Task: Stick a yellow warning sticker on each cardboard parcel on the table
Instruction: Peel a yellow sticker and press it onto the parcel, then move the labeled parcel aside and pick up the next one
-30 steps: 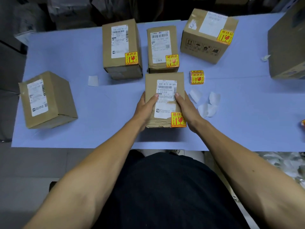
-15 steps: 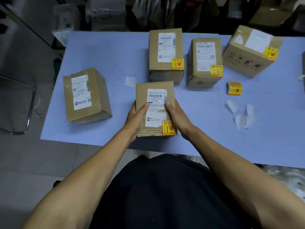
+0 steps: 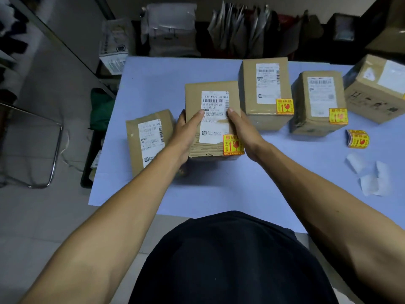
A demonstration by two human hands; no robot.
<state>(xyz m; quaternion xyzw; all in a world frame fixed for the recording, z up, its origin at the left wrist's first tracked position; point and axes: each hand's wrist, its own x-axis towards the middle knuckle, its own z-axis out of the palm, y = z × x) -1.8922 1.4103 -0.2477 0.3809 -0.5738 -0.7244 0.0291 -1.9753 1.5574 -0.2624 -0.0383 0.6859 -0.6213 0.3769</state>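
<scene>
A cardboard parcel (image 3: 210, 93) with a white label and a yellow warning sticker (image 3: 232, 145) at its near right corner is held between both hands, raised off the blue table (image 3: 219, 189). My left hand (image 3: 186, 132) grips its left side, thumb on top. My right hand (image 3: 243, 130) grips its right side. To the left lies a parcel (image 3: 149, 139) showing no yellow sticker. Further right, two parcels (image 3: 266, 88) (image 3: 317, 102) each carry a yellow sticker. A larger box (image 3: 377, 93) sits at the far right. The sticker roll (image 3: 357, 138) lies right of them.
Several white backing papers (image 3: 370, 176) lie on the table at the right. A metal chair frame (image 3: 50, 154) stands on the floor to the left. Bags and packages (image 3: 173, 29) are piled behind the table's far edge.
The held parcel has been lifted and carried left, toward the unstickered parcel. The view has swung left, so the other parcels now appear further right.
</scene>
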